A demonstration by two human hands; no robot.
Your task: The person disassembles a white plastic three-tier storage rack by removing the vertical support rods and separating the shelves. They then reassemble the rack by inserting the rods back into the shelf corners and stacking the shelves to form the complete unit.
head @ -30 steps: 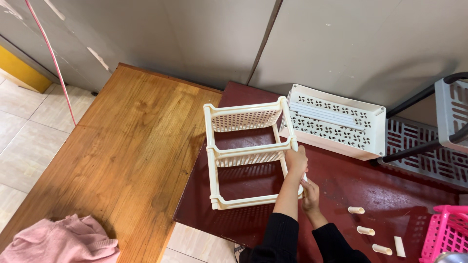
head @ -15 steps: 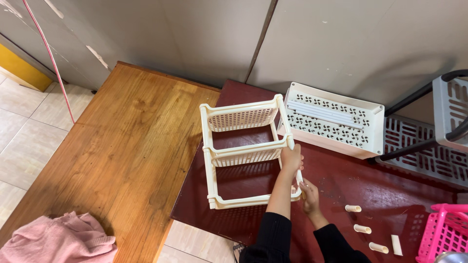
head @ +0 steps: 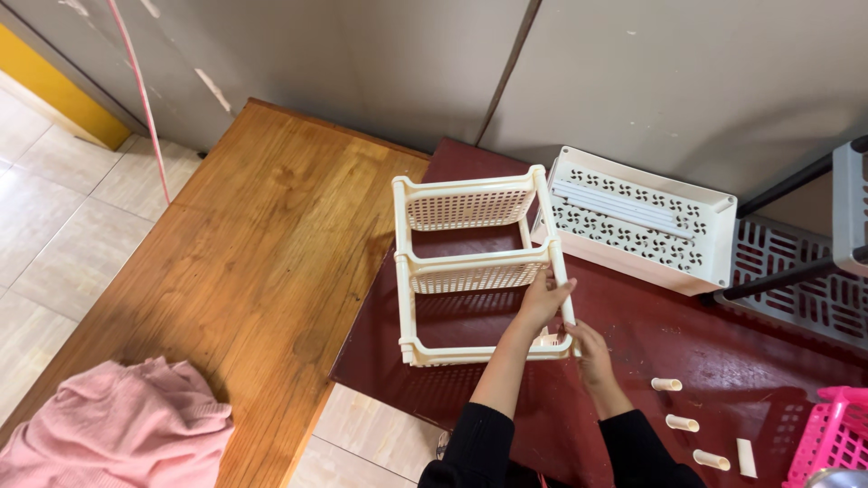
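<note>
The cream rack [head: 470, 267] lies tipped on its side on the dark red table [head: 687, 334], its three perforated shelves standing on edge so the corner posts run flat and within easy reach. The left hand [head: 542, 298] wraps around the near right post [head: 562, 289] about midway, fingers closed on it, apparently to steady the frame. The right hand [head: 589, 348] sits lower, at the joint where that post meets the bottom shelf; its fingers curl against the plastic, but I cannot tell whether they pinch anything. Just behind the rack a white tray [head: 642, 221] leans with loose white rods laid in it. Three short cream sleeves [head: 683, 422] lie near the right wrist. A pink basket [head: 827, 443] shows at the corner, a wooden table [head: 244, 253] adjoins on the left, bearing a pink cloth [head: 117, 429].
</note>
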